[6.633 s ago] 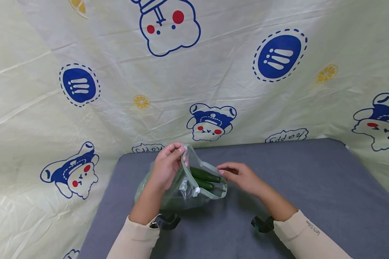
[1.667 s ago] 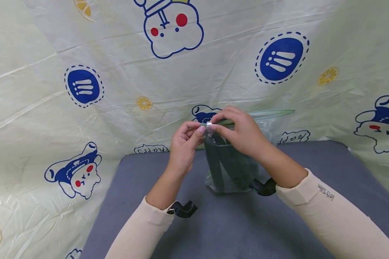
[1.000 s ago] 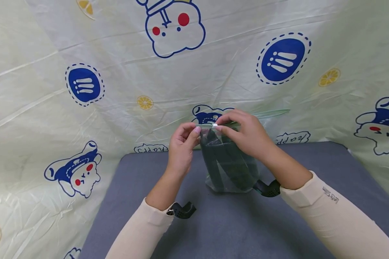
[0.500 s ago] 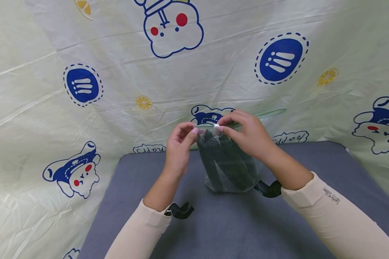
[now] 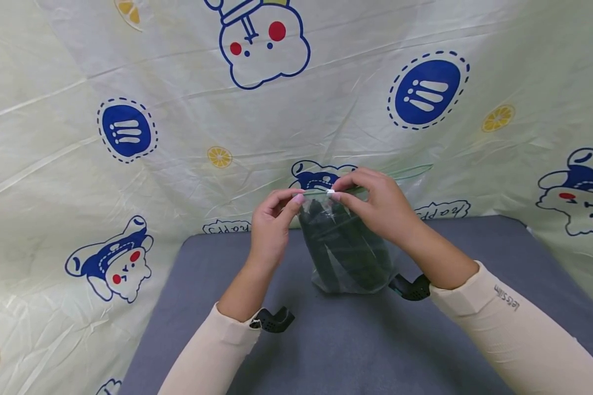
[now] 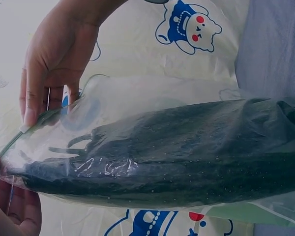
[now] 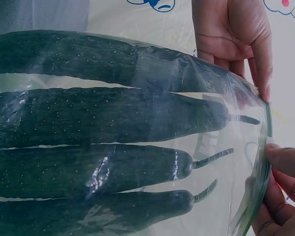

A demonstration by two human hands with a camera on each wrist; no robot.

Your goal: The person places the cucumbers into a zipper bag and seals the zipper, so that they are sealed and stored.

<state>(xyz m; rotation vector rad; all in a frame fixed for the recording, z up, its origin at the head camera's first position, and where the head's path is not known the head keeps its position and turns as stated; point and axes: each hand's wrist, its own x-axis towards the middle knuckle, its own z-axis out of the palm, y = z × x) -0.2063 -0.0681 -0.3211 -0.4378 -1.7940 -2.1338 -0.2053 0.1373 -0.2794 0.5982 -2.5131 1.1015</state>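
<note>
A clear greenish zip bag (image 5: pixel 318 280) stands upright on the table with several dark green cucumbers (image 7: pixel 113 115) inside, their thin stems toward the bag's mouth. My left hand (image 5: pixel 272 222) pinches the left end of the zip edge between thumb and fingers. A short way along the same edge, my right hand (image 5: pixel 382 208) pinches the white slider (image 5: pixel 330 192). Beyond the right hand the green rim (image 5: pixel 415 171) stands apart in a narrow loop. In the left wrist view the cucumbers press against the film.
A grey cloth-covered table (image 5: pixel 321 345) lies under the bag. Behind it and to the left hangs a pale printed sheet (image 5: pixel 178 71) with cartoon figures. Black wrist cameras (image 5: pixel 274 320) sit below both wrists.
The bag, earlier lying with its mouth wide, now stands upright. Since 1.7 s ago the slider has moved slightly right from the left corner, and the left hand has shifted a little left.
</note>
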